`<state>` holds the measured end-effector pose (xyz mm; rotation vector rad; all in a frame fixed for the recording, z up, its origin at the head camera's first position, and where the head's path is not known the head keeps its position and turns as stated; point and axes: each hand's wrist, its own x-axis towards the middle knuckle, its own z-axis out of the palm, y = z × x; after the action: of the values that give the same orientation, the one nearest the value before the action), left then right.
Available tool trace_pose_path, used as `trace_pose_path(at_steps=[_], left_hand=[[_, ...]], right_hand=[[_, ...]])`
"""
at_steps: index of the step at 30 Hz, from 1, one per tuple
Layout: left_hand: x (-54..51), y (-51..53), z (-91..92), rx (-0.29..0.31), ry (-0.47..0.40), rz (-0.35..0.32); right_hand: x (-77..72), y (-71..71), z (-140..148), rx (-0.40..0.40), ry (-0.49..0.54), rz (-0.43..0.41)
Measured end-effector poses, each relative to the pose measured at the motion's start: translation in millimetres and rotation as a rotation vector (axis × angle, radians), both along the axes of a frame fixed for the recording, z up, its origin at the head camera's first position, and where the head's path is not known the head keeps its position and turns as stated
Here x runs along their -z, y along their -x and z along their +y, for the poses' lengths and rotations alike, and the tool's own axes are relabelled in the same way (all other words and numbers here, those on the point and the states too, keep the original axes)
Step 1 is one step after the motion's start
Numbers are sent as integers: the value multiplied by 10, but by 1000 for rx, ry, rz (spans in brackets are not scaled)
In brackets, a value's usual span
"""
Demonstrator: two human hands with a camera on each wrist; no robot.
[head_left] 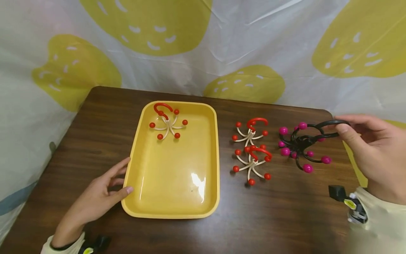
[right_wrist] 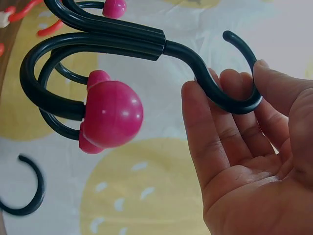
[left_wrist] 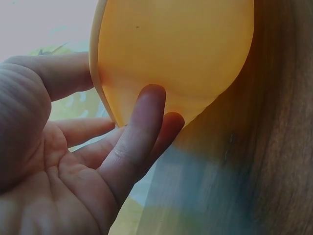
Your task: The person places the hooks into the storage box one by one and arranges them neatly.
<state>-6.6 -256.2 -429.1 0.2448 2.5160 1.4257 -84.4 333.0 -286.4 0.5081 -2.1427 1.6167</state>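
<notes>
My right hand (head_left: 377,151) pinches the curved hook of a black multi-armed hanger (right_wrist: 117,44) tipped with pink balls. It is held up over the table's right side. Another black hook (right_wrist: 24,196) shows lower left in the right wrist view; in the head view the dark arms overlap, so I cannot tell them fully apart. My left hand (head_left: 101,194) holds the left edge of a yellow tray (head_left: 217,169), thumb on the rim, fingers against the outer wall. Inside the tray's far left part stands a white hanger (head_left: 169,124) with red balls and a red hook.
Two similar red-and-white hangers stand between tray and right hand, one farther back (head_left: 250,135), one nearer (head_left: 253,164). All this is on a dark wooden table (head_left: 269,218). A white cloth (head_left: 177,74) with yellow fruit shapes hangs behind the table.
</notes>
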Motion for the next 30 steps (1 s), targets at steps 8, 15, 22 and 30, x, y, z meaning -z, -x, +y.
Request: trace_pose_path(at_steps=[8,15,22,30], left_hand=[[6,-12,-9,-3,4,0],[22,-36,8,1,-15,0],[7,-19,13,3,-29,6],[0,-2,7,2,-32,3]], right_hand=[[-165,90,-315,-87,132,-28],[-226,189,-598,-97,71,-75],[-252,361,-948,-208,102,-77],[-169,585,-1304,-309,28,-29]])
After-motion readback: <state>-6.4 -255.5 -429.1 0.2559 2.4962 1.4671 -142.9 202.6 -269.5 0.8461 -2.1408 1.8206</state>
